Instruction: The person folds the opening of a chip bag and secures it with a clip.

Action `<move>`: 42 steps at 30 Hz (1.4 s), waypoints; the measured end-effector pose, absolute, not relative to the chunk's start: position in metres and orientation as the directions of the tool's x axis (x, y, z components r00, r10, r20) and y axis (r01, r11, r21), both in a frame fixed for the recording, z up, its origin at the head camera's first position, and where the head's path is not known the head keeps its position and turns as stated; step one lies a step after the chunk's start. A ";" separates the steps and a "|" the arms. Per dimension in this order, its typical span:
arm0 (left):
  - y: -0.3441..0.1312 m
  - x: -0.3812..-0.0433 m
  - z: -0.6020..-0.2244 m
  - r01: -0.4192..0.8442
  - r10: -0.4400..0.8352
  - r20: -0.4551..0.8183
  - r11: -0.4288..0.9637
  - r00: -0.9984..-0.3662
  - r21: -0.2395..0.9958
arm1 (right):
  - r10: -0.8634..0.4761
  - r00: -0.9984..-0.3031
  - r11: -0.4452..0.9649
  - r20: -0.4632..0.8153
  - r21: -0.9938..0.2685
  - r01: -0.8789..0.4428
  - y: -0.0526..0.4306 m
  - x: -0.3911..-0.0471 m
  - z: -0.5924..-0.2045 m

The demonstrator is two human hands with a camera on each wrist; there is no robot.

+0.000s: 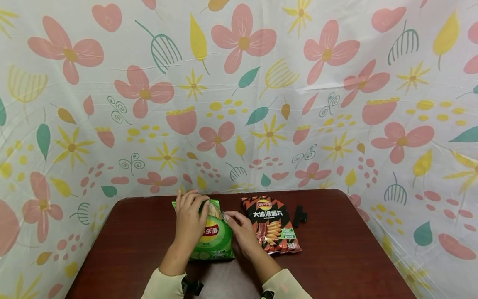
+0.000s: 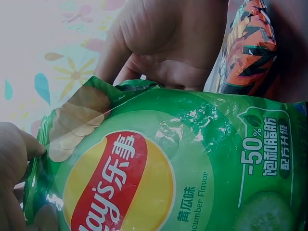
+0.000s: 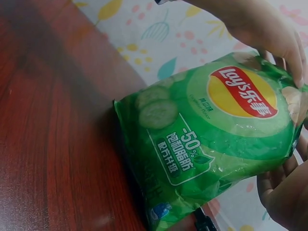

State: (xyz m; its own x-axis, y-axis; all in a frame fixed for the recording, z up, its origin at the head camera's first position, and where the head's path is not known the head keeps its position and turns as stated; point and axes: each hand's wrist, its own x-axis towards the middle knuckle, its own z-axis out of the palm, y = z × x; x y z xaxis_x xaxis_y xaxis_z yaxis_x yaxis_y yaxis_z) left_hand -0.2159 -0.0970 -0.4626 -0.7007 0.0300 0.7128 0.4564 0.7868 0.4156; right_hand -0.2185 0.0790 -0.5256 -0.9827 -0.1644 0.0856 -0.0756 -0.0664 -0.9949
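A green Lay's cucumber-flavour chip bag (image 1: pixel 214 245) leans up off the table between the two hands. My left hand (image 1: pixel 190 218) grips its top edge at the left, fingers over the rim; the left wrist view shows this hand (image 2: pixel 12 168) at the bag's sealed end. At the upper right side my right hand (image 1: pixel 242 232) pinches the bag's edge. In the right wrist view, the fingers of this hand (image 3: pixel 284 192) are partly hidden behind the bag (image 3: pixel 207 149). Whether the top is torn cannot be told.
A black-and-red Lay's chip bag (image 1: pixel 274 226) lies just right of the right hand. Beyond it is a small black object (image 1: pixel 300 216). The dark red wooden table (image 1: pixel 336 257) ends at a flower-printed curtain (image 1: pixel 269 162) behind and at both sides.
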 end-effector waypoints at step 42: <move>-0.100 -0.212 -0.461 0.458 0.100 0.709 0.823 -0.698 0.336 | -0.123 -0.985 0.040 0.123 -0.991 -0.128 0.074 -0.219 -0.525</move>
State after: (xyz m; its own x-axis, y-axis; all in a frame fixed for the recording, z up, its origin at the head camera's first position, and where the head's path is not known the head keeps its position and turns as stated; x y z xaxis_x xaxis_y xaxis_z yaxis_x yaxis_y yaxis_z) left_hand -0.2122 -0.0999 -0.4606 -0.6984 0.0997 0.7087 0.4582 0.8230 0.3357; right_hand -0.2194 0.0743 -0.5250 -0.9847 -0.1235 0.1226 -0.1284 0.0398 -0.9909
